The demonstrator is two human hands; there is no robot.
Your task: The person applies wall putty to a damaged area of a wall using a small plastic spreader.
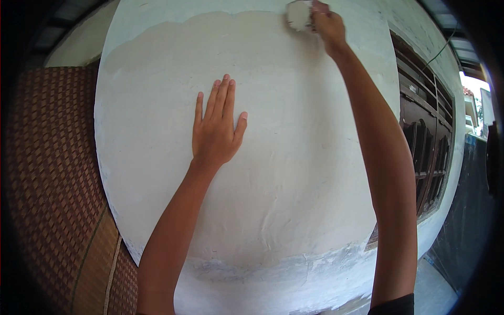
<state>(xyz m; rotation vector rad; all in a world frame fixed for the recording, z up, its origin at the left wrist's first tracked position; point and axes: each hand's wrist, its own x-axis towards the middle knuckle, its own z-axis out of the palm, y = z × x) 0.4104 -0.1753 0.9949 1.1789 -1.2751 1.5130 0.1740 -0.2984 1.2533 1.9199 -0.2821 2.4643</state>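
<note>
My left hand point(214, 134) lies flat and open on the plastered wall point(294, 173); my right hand point(328, 23), high above it, grips a pale sanding block point(299, 14). I'd keep strokes even, pressure light.

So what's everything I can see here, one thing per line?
wall: one, off-white fresh coat over the middle, paler bare band along the top, patchy grey strip at the bottom
woven panel: one, brown and tan, left of the wall
window frame: one, dark wood, right of the wall
block-shaped tool: one, whitish, pressed to the wall at the top edge of the coat
left hand: one, flat on the wall, fingers spread, holding nothing
right hand: one, raised high, gripping the tool
</note>
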